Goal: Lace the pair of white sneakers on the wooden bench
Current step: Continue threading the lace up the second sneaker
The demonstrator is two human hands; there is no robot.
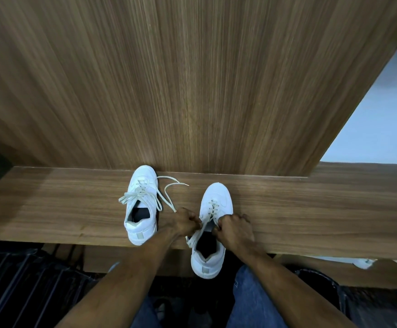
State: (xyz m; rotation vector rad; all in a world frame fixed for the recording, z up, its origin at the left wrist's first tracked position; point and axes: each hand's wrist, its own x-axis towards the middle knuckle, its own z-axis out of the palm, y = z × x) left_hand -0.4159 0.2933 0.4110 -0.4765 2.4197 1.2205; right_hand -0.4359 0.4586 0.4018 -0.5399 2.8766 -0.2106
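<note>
Two white sneakers stand on the wooden bench (pixel 311 209), toes pointing at the wall. The left sneaker (pixel 141 204) stands alone, its cream lace (pixel 166 192) threaded through the eyelets with loose ends trailing to the right on the bench. The right sneaker (pixel 212 230) hangs with its heel over the bench's front edge. My left hand (pixel 183 223) grips the lace at the left side of its tongue. My right hand (pixel 234 229) grips the lace at the right side. The lace ends inside my fists are hidden.
A wooden wall panel (pixel 192 91) rises right behind the bench. Pale floor (pixel 382 114) shows at the far right. Below the bench edge are my jeans-clad legs (pixel 252 299), a dark ribbed mat (pixel 26 280) at the left and a white object (pixel 363 262) under the bench at the right.
</note>
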